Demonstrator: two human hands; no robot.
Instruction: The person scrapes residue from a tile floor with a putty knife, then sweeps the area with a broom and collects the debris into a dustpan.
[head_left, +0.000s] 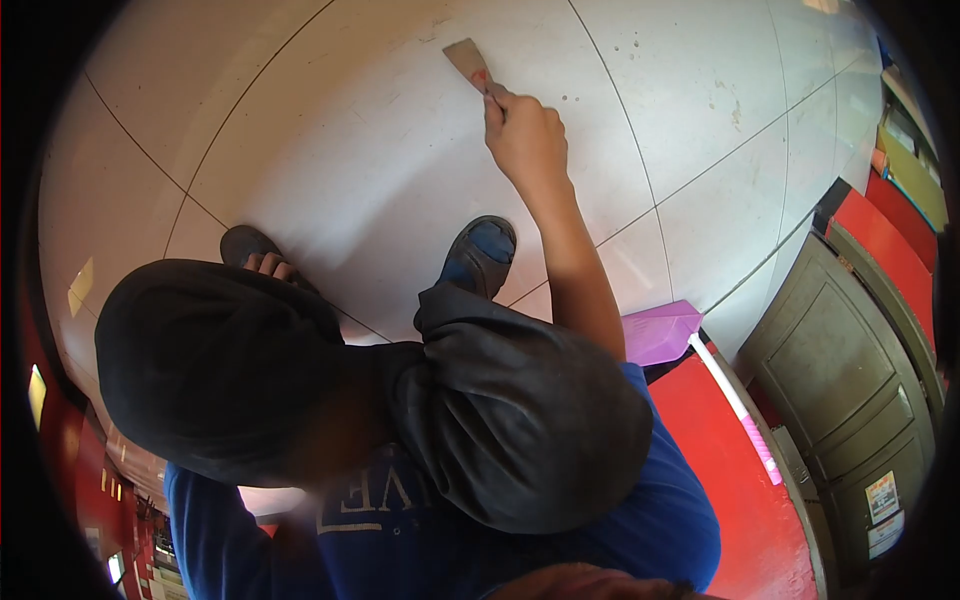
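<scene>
My right hand is closed around the handle of a scraper, arm stretched forward over the floor. Its flat, worn metal blade points away from me, close over the pale tiles, and red shows where blade meets handle. Only the fingers of my left hand show past my left knee; they lie loosely side by side by my dark left shoe, with the rest of the hand hidden. I squat with both dark-trousered knees raised, and my right shoe stands flat on the tiles.
A purple dustpan with a white and pink handle lies at my right, beside a red surface. Dark cabinet doors stand farther right. Small stains mark the tiles ahead.
</scene>
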